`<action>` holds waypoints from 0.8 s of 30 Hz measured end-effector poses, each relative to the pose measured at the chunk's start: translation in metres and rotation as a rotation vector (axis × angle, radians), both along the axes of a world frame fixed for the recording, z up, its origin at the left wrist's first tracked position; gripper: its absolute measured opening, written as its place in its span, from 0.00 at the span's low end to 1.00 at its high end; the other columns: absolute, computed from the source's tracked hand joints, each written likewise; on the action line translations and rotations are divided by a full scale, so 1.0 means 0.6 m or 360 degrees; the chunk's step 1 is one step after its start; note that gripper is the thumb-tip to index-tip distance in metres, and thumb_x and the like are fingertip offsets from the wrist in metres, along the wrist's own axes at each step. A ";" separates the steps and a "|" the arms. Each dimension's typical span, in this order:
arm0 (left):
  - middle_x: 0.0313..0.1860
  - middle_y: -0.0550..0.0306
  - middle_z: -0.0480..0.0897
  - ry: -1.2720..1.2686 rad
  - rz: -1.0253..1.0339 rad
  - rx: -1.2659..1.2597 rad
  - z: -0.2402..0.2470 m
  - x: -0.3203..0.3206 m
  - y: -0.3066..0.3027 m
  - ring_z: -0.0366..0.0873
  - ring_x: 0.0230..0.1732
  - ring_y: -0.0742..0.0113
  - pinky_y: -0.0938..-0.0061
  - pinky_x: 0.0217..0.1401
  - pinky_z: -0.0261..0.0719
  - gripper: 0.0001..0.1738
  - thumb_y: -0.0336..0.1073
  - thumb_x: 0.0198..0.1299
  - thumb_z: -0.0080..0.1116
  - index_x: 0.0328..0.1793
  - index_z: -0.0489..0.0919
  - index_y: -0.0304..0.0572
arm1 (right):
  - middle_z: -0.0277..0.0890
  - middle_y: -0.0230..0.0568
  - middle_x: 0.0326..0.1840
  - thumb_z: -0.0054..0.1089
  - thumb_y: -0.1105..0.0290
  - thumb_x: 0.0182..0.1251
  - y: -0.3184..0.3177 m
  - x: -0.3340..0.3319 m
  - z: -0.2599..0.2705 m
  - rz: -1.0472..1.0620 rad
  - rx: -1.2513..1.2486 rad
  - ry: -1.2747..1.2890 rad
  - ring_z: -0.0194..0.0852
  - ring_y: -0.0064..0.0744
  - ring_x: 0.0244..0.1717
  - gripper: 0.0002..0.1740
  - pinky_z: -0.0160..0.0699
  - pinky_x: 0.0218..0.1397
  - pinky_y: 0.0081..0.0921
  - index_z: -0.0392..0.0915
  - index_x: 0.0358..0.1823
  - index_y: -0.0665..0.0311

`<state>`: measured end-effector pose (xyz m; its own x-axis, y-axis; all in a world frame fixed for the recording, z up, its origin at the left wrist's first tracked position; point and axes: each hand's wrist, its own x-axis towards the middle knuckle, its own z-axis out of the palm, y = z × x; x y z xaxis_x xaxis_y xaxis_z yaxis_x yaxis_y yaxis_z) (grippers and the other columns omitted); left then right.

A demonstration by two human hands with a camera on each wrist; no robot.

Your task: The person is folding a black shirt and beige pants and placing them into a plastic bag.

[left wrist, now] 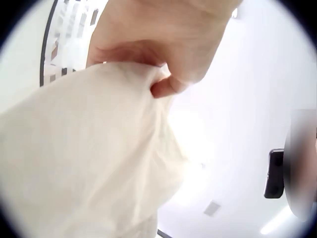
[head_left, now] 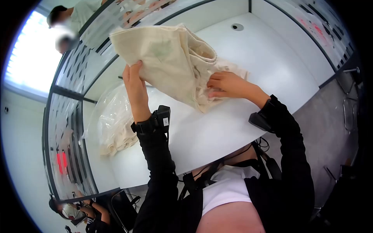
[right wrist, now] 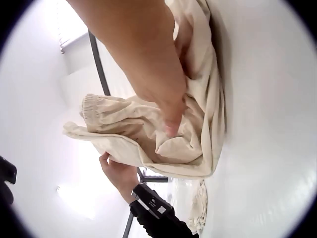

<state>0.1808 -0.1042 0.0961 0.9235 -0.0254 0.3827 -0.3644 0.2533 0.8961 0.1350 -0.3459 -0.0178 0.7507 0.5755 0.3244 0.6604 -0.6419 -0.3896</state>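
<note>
A cream cloth item (head_left: 163, 58) with a faint greenish mark is raised at a tilt over the white table, its lower folds bunched near the right hand. The left hand (head_left: 136, 87) pinches its edge between thumb and fingers, also seen in the left wrist view, where the thumb of the left hand (left wrist: 163, 44) lies on the fabric (left wrist: 89, 144). With fingers extended and slightly bent, the right hand (head_left: 229, 85) touches the loose folds. In the right wrist view, the right hand (right wrist: 153, 64) has its thumb against the folded cloth (right wrist: 178, 148), beside a gathered edge; its other fingers are partly hidden.
On the left of the white table (head_left: 186, 132) lies a clear plastic bag (head_left: 112, 105) with more cream cloth (head_left: 120, 139) at its lower end. Partition panels border the table. A round cable hole (head_left: 237, 27) is at the back. Other people are beyond the partitions.
</note>
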 end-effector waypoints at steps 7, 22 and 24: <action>0.39 0.56 0.79 -0.0013 -0.0235 0.0938 -0.016 0.017 0.054 0.73 0.39 0.72 0.78 0.45 0.69 0.17 0.24 0.47 0.49 0.46 0.72 0.31 | 0.67 0.41 0.48 0.55 0.67 0.58 0.014 0.004 0.000 -0.0163 0.0730 0.0453 0.72 0.33 0.42 0.23 0.72 0.43 0.28 0.62 0.55 0.61; 0.58 0.50 0.65 -0.0590 -0.1034 0.1652 -0.042 -0.033 -0.035 0.64 0.58 0.56 0.69 0.58 0.65 0.38 0.36 0.36 0.69 0.58 0.67 0.44 | 0.51 0.32 0.69 0.64 0.66 0.49 0.014 0.025 -0.022 0.0177 0.1054 0.0449 0.58 0.35 0.61 0.40 0.64 0.59 0.30 0.55 0.65 0.52; 0.61 0.47 0.60 -0.0552 -0.1059 0.1677 -0.045 -0.039 -0.049 0.59 0.62 0.50 0.68 0.60 0.63 0.40 0.44 0.37 0.71 0.60 0.67 0.46 | 0.50 0.34 0.69 0.65 0.65 0.48 0.011 0.029 -0.023 0.0018 0.0743 0.0303 0.53 0.38 0.63 0.42 0.60 0.61 0.31 0.55 0.66 0.51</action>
